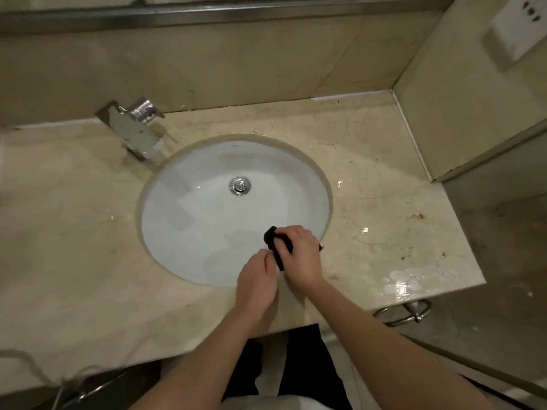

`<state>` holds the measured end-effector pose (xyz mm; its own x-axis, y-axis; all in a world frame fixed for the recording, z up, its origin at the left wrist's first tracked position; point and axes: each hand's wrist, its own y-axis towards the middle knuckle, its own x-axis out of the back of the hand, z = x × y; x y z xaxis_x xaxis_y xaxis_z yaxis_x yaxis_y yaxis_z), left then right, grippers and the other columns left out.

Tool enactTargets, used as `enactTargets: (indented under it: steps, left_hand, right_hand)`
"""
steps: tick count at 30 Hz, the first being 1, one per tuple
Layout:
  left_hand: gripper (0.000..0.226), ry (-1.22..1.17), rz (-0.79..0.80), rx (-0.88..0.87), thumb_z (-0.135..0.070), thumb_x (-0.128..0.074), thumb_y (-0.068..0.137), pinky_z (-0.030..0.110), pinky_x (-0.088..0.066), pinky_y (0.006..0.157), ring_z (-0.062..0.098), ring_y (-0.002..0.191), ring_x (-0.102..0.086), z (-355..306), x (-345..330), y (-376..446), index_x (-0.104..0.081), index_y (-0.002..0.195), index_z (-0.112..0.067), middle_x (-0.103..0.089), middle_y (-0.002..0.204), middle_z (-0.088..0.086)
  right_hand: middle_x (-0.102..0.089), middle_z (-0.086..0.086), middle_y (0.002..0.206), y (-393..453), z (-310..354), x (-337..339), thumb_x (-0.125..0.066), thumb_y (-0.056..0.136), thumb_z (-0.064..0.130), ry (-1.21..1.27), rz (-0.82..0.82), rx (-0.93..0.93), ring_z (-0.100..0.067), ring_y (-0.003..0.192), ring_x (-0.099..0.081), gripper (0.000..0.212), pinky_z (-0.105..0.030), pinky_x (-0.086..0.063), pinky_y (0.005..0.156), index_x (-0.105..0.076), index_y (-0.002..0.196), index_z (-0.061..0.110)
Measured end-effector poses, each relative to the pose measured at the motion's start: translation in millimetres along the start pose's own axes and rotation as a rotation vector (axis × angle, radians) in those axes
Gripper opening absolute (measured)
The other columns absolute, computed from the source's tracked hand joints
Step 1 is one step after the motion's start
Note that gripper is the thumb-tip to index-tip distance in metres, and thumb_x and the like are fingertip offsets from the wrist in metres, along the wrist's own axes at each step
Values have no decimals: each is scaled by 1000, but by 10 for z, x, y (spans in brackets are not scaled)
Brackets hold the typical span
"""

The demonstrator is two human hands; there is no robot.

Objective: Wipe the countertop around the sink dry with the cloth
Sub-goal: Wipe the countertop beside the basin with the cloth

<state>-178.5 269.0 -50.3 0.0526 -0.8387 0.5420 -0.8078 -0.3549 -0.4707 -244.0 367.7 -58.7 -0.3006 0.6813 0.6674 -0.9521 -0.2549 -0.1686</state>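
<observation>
Both hands held cloth [276, 247] over sink [189, 202] front rim: right hand [302, 255] clenched round it, left hand [257, 281] pinched its end. Looked soft, light, prob damp; best bunched in palm.

Both hands close together, left hand [257, 282] and right hand [302, 253] curled in grip.

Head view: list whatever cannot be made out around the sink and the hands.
- Cloth: mostly covered by the right hand; its full size and folds are hidden.
- Left hand: its fingertips curl out of sight, so whether they pinch the cloth is unclear.
- Faucet: blurred, so its spout opening is hard to read.
- Wall socket: cut off by the right edge.
- Metal ring: partly hidden beneath the countertop.
</observation>
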Motion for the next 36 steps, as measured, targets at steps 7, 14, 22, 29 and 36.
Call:
enactTargets:
  steps: [7,14,22,29,36]
  left_hand:
    - [25,228,-79,-318,-20,-45,100,33,-47,75,11,81,-56,611,429,-156,-66,88,-19,-63,85,-7]
    - [30,241,-105,-517,-24,-39,98,33,-46,83,13,86,-59,838,426,-189,-67,94,-17,-67,95,-9]
    - [30,269,-134,-527,-21,-35,97,31,-42,81,17,81,-57,818,405,-167,-63,88,-16,-65,89,-5]
    - [39,219,-182,-394,-23,-27,101,31,-43,84,18,89,-54,795,407,-146,-62,110,-10,-62,100,2]
    - [28,26,-41,-409,-18,-40,105,21,-42,96,8,107,-56,744,635,-250,-59,125,-18,-62,114,-6]
  right_hand:
    - [-65,5,113,-517,123,334,-60,99,13,316,-201,-73,-13,109,-62,18,-34,-49,98,-66,116,17]
    - [-42,-7,149,-1378,-360,69,-52,102,25,-87,-403,-235,-26,141,-36,35,-38,-29,117,-57,135,14]
    - [-42,-10,150,-1292,91,-652,-55,99,20,-246,-384,-87,-30,141,-39,39,-44,-32,118,-56,135,7]
    - [-65,-5,113,-428,416,-832,-47,99,23,-151,-147,40,-24,105,-57,28,-32,-40,97,-69,113,14]
    - [-66,4,114,-169,378,-168,-55,100,27,350,-134,-188,-11,107,-63,19,-39,-50,99,-64,116,22]
